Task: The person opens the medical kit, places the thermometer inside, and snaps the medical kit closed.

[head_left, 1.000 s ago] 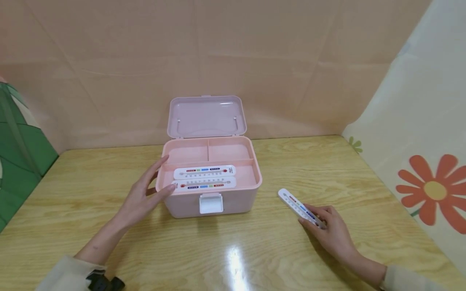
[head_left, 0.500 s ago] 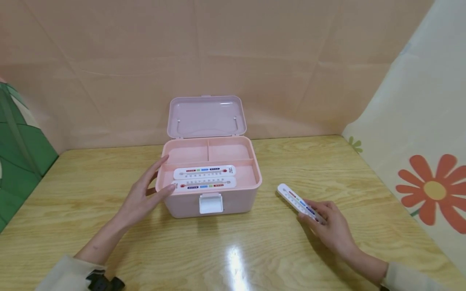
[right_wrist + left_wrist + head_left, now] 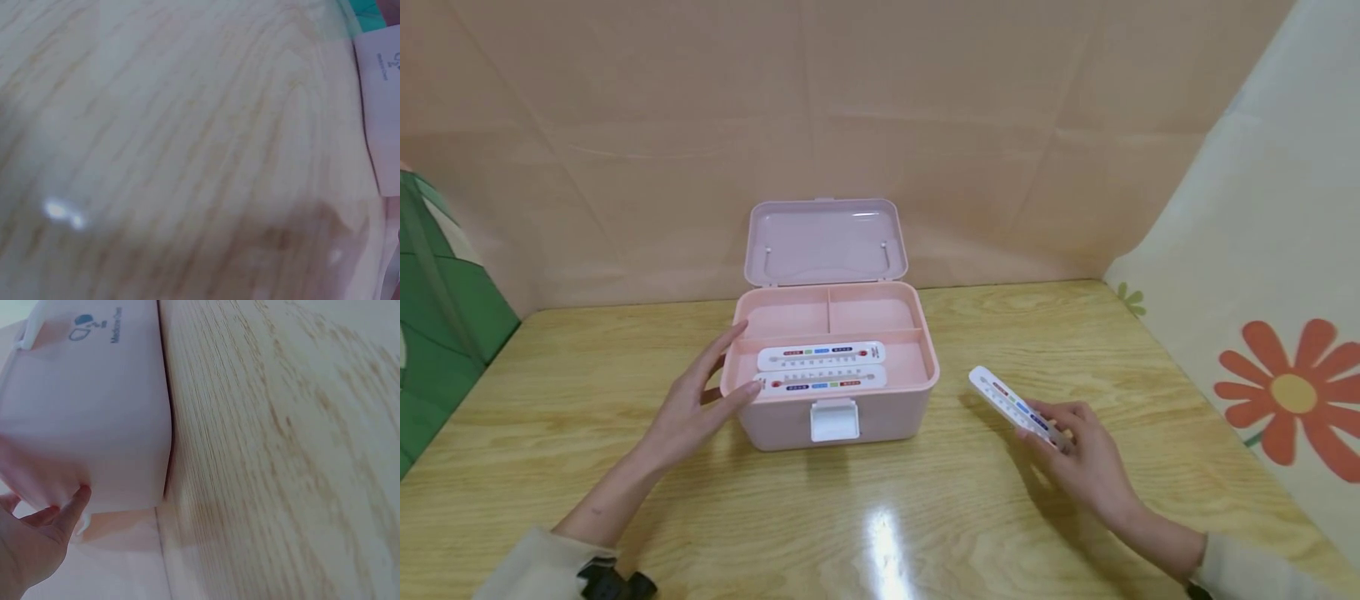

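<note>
A pink medicine box (image 3: 887,417) stands on the table with its lid (image 3: 827,242) raised at the back. In its front tray compartment lie two white thermometers, the rear one (image 3: 822,356) and the front one (image 3: 827,381), side by side. My left hand (image 3: 688,408) rests on the box's left front corner, thumb at the rim, fingers extended along the side; the left wrist view shows fingertips against the wall. To the right of the box, my right hand (image 3: 1090,471) pinches a similar thermometer (image 3: 1006,402) by its near end, the far end tilted up over its shadow.
Dividers (image 3: 829,310) split the tray's back into two compartments. A white latch (image 3: 835,421) hangs at the box's front. Behind the wooden table (image 3: 760,517) is a peach cloth (image 3: 962,150); a flowered cloth (image 3: 1195,267) lines the right side.
My right hand has lifted the thermometer from near the table, its far end rising and shifting slightly left. The left hand and the box stay where they were.
</note>
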`<state>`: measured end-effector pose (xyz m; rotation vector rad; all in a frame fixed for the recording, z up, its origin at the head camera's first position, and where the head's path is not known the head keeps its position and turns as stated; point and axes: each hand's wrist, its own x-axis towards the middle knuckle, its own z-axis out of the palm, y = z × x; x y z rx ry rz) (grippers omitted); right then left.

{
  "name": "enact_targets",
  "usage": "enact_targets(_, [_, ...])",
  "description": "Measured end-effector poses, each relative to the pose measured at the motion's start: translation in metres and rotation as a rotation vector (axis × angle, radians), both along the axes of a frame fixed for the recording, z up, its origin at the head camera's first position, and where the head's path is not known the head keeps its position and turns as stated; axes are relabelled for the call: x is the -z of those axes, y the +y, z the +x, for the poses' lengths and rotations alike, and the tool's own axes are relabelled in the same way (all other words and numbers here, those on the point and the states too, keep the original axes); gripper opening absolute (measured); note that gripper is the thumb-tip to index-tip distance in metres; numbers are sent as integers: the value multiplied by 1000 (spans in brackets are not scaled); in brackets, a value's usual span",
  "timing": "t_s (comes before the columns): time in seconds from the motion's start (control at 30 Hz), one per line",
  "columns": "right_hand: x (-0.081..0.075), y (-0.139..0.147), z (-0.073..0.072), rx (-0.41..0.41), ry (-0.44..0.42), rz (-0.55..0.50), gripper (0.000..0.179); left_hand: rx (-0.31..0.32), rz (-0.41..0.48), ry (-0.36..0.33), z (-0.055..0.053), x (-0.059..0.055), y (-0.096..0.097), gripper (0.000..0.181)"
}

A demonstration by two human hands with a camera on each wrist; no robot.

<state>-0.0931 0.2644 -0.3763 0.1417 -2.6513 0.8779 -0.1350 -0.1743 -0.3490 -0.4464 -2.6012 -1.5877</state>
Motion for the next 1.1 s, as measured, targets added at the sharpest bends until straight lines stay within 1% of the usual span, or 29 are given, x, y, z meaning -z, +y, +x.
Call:
enact_targets(0.13, [-7, -4, -2, -16, 30, -8, 38, -1, -1, -1, 0, 0, 0, 70])
enact_targets(0.4, [-24, -11, -6, -46, 31, -16, 38, -1, -7, -7, 0, 0, 0, 70])
enact_targets(0.63, [-37, -16, -11, -76, 69, -17, 37, -2, -5, -3, 0, 0, 1, 70])
enact_targets(0.7, [-40, -17, -13, -85, 71, -19, 37, -2, -2, 0, 0, 0, 1, 70])
enact_targets(0.93, [-52, -20, -17, -111, 33, -20, 37, -6, -1, 2, -1, 1, 1, 70])
enact_targets(1.0, [-55, -21, -18, -116, 35, -22, 37, -6, -1, 0, -1, 1, 1, 70])
enact_targets(1.1, [-60, -23, -22, -129, 63, -27, 37, -8, -3, -4, -1, 1, 0, 70])
